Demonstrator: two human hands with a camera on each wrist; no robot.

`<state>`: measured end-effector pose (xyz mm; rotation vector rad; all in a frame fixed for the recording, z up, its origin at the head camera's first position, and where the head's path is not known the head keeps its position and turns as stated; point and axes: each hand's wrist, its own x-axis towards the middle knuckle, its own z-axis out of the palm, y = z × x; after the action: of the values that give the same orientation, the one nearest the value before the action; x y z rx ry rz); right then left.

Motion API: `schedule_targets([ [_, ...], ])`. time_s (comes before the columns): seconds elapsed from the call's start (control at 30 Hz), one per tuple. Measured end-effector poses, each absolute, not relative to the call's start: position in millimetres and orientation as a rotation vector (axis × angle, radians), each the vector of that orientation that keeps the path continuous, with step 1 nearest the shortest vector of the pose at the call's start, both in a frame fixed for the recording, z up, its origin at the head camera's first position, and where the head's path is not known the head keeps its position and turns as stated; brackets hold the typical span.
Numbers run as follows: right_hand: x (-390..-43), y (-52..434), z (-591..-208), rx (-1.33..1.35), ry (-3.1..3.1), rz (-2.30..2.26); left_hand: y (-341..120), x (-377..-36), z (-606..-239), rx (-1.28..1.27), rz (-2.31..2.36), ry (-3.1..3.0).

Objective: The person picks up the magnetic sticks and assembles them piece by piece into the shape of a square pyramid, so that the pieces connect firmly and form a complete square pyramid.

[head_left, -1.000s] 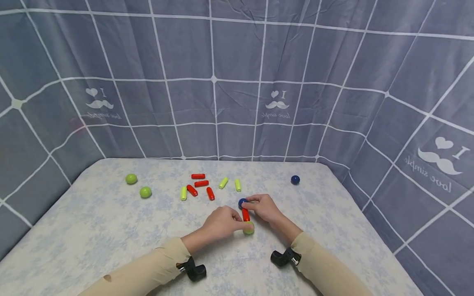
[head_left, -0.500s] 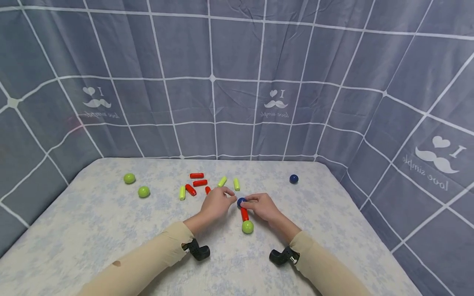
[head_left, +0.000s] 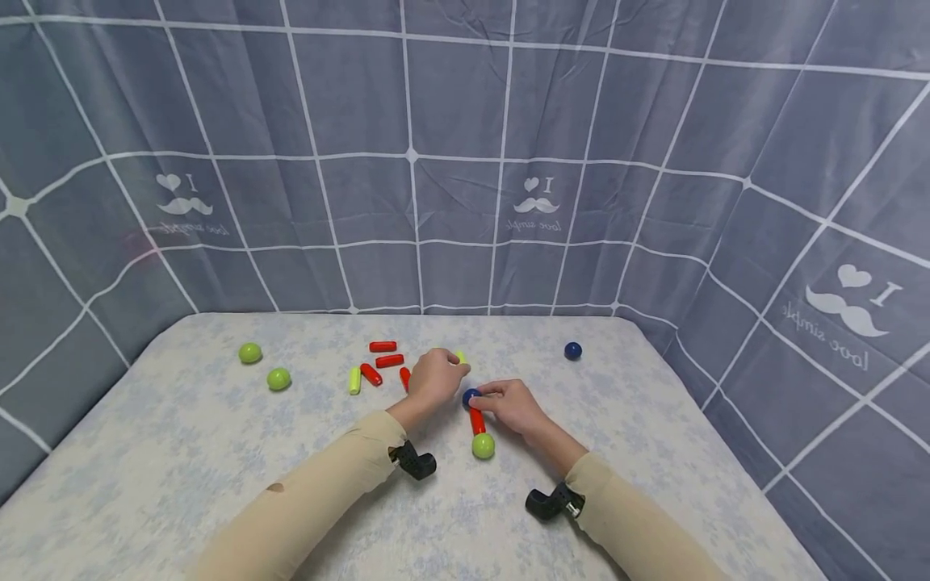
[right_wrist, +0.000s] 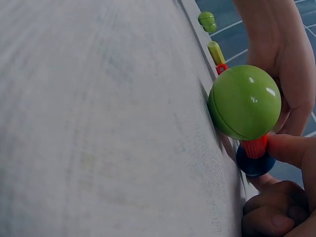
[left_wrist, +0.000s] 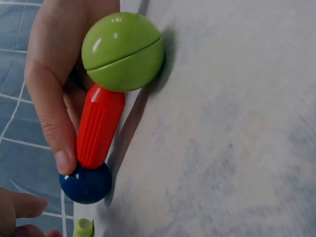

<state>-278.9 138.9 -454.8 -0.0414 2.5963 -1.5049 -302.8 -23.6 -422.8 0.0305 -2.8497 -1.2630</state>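
Observation:
A shiny red rod (head_left: 476,421) joins a blue ball (left_wrist: 85,183) at one end and a larger green ball (head_left: 483,446) at the other. My right hand (head_left: 516,406) pinches this piece at its blue end; in the left wrist view its thumb lies where rod and ball meet. Beyond them, my left hand (head_left: 434,378) is over the table with fingertips beside a yellow-green rod (head_left: 461,357). In the left wrist view, only fingers (left_wrist: 22,205) of the left hand show, apart from that rod. The hand hides part of the group of rods.
Several red rods (head_left: 389,361) and another yellow-green rod (head_left: 354,381) lie left of my left hand. Two green balls (head_left: 278,379) sit farther left, and a second blue ball (head_left: 573,351) at the back right. A grey checked curtain (head_left: 349,202) encloses the table (head_left: 182,452).
My left hand has let go of the green ball and moved forward to the yellow-green rods. The right hand keeps its hold at the blue end.

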Motion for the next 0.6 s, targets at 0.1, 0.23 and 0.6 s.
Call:
schedule_targets([
  [0.1,-278.6,138.9,-454.6,-0.058,2.592,-1.508,-19.9,-307.0,-425.4,0.059,-1.279,-2.848],
  [0.23,-277.3,139.5,-454.3,-0.075,2.591,-1.515,-14.7,-313.6,-432.0,0.082,-1.292,-2.837],
  [0.6,-276.2,140.9,-453.8,-0.068,2.59,-1.514,-9.7,-322.2,-441.8,0.147,-1.256,-2.84],
])
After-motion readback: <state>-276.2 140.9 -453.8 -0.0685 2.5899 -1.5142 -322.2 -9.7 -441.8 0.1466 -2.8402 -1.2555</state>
